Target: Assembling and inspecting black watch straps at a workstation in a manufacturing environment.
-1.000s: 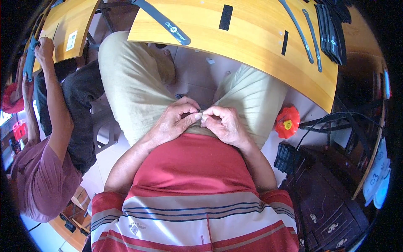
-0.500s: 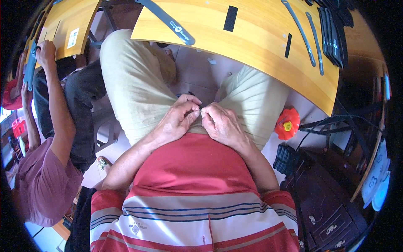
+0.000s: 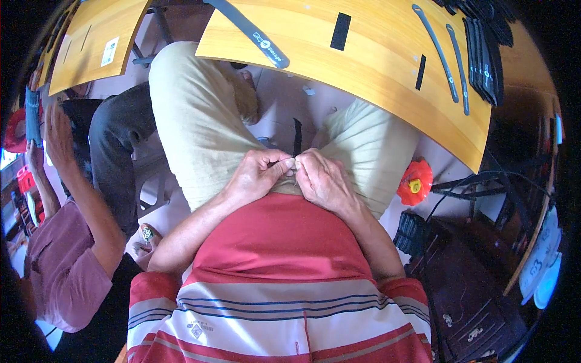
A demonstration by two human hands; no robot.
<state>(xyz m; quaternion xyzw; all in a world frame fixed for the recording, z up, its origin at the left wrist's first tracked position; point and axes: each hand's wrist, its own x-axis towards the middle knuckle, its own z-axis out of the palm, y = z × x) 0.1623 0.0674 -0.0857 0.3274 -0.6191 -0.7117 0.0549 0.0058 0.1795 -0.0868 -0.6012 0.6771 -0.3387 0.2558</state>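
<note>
My left hand (image 3: 256, 175) and my right hand (image 3: 322, 176) meet over my lap, thumbs and fingertips pinched together. From between them a short black strap (image 3: 297, 137) sticks up, away from me; its lower end is hidden in the fingers. Beyond my knees, on the wooden table (image 3: 387, 60), lies a wide dark grey strap (image 3: 248, 35) with a rounded end over the front edge. Two black strips, a larger one (image 3: 341, 32) and a narrower one (image 3: 420, 72), lie farther right, beside two slim grey straps (image 3: 439, 57) and a stack of dark straps (image 3: 481, 63).
At the left a co-worker's raised hand (image 3: 57, 133) is near a blue-grey strap (image 3: 33, 118), by a second table (image 3: 85, 54). Right of my knee are a red dish-like thing (image 3: 417, 196) with a yellow middle, a black bundle (image 3: 413, 231) and a dark cabinet (image 3: 478, 302).
A length of black strap now stands up from between my fingertips, where hardly any showed before. My hands stay nearly in place. The co-worker's arm has come down from the second table.
</note>
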